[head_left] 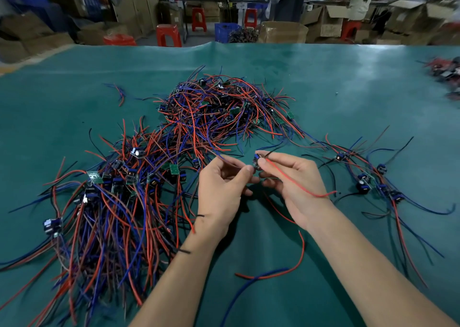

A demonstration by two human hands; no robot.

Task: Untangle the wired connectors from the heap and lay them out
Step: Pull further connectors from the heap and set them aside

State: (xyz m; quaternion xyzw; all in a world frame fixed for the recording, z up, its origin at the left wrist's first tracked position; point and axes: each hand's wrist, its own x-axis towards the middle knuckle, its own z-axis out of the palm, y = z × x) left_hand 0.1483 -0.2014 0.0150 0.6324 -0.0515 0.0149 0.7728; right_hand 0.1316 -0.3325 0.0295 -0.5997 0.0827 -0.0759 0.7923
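Observation:
A tangled heap of red, blue and black wired connectors (pixel 224 102) lies at the middle of the green table mat (pixel 323 82). A second spread of connectors (pixel 112 189) with small blue parts and green boards lies at the left. Between my hands is one small connector (pixel 257 161). My right hand (pixel 291 182) pinches it, and its red wire trails over that hand. My left hand (pixel 221 187) pinches wires beside it, thumb tip close to the connector. A loose red and blue wire (pixel 273 272) curves on the mat between my forearms.
Several laid-out connectors (pixel 368 179) with long wires lie at the right. Another small pile (pixel 445 75) sits at the far right edge. Beyond the table stand red stools (pixel 169 35), a blue crate (pixel 226 31), cardboard boxes and people at benches.

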